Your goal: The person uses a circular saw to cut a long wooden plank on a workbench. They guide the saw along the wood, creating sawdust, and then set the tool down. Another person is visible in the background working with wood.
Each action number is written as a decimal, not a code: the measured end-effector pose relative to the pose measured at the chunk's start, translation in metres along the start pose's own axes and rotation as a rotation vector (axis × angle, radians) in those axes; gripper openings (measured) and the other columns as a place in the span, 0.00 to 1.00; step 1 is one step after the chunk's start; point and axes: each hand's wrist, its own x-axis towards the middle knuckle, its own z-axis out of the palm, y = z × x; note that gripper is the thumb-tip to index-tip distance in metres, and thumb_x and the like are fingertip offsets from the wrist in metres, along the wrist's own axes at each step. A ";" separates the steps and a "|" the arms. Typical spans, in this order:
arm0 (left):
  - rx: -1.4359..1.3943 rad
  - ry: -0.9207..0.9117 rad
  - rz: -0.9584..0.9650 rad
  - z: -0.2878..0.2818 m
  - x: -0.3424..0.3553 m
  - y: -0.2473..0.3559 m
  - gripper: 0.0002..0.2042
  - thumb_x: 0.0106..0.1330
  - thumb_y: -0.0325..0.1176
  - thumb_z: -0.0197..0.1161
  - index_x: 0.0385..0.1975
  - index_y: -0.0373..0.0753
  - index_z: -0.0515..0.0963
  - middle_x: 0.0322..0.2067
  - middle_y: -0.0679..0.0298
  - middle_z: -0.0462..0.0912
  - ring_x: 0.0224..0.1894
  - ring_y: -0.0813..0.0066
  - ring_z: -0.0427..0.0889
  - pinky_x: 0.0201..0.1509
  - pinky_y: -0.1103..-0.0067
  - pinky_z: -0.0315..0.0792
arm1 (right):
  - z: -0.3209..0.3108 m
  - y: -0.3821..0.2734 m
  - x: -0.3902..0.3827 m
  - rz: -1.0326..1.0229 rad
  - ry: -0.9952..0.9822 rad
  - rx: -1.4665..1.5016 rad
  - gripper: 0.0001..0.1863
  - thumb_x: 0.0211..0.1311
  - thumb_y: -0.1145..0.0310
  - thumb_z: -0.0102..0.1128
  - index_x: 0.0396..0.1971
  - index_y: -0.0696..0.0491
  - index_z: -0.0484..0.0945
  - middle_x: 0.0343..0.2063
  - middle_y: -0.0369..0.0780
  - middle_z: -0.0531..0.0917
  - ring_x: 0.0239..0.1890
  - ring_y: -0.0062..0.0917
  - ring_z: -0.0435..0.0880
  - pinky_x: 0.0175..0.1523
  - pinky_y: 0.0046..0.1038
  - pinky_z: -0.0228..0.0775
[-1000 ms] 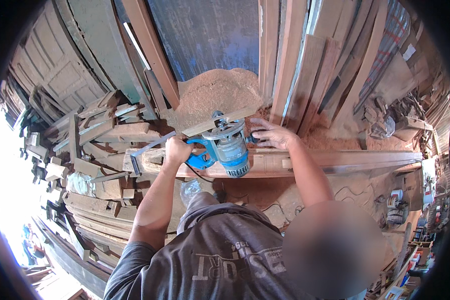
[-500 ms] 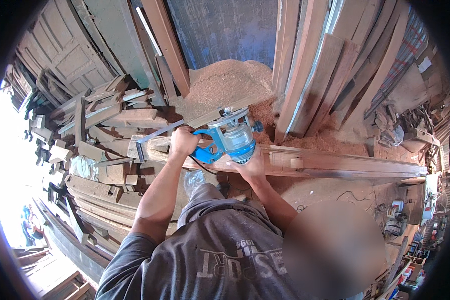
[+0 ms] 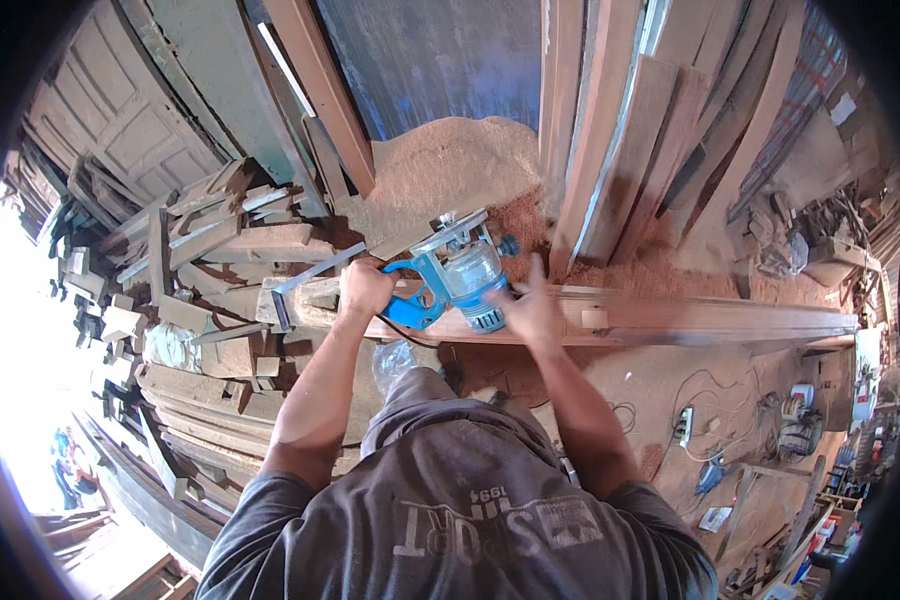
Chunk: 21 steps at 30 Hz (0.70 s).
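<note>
A blue router [image 3: 470, 280] with a clear guard around its middle lies tilted over a long wooden beam [image 3: 650, 318], its metal base turned to the far side. My left hand [image 3: 367, 288] is wrapped round the router's blue side handle. Beside the router's body, my right hand [image 3: 535, 315] is blurred by motion, its thumb and fingers spread apart. Whether its thumb still touches the blue housing I cannot make out. A dark cord [image 3: 405, 335] runs from the handle across the beam. Just left of my left hand, a metal square [image 3: 315, 270] rests on the beam's left end.
Sawdust [image 3: 455, 165] is heaped behind the beam, with upright planks [image 3: 595, 150] to its right. Scrap wood and boards [image 3: 205, 400] are stacked at the left. On the floor at right lie cords and a power strip [image 3: 684, 427].
My right hand has come off the lower part of the router's body and moved right, fingers spreading. My left hand keeps its hold. The head view has shifted slightly.
</note>
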 end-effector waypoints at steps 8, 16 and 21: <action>0.010 0.029 0.025 0.003 0.000 -0.005 0.18 0.56 0.47 0.76 0.33 0.36 0.92 0.33 0.46 0.91 0.39 0.48 0.92 0.47 0.61 0.83 | 0.046 0.019 -0.023 -0.712 0.214 -0.475 0.40 0.77 0.46 0.61 0.72 0.65 0.69 0.67 0.61 0.77 0.72 0.57 0.73 0.76 0.55 0.61; 0.011 0.025 0.024 0.002 -0.003 -0.002 0.16 0.56 0.46 0.77 0.34 0.39 0.92 0.35 0.47 0.91 0.40 0.48 0.91 0.49 0.60 0.84 | 0.008 0.046 -0.025 -0.802 -0.082 -0.851 0.41 0.76 0.48 0.57 0.78 0.62 0.64 0.76 0.57 0.68 0.81 0.53 0.63 0.83 0.59 0.47; 0.084 0.036 0.034 0.003 0.006 -0.004 0.18 0.56 0.47 0.75 0.35 0.38 0.91 0.35 0.45 0.90 0.41 0.44 0.91 0.51 0.60 0.84 | 0.035 0.031 -0.025 -0.623 -0.068 -0.507 0.46 0.78 0.49 0.57 0.81 0.65 0.52 0.76 0.63 0.65 0.81 0.59 0.57 0.83 0.54 0.49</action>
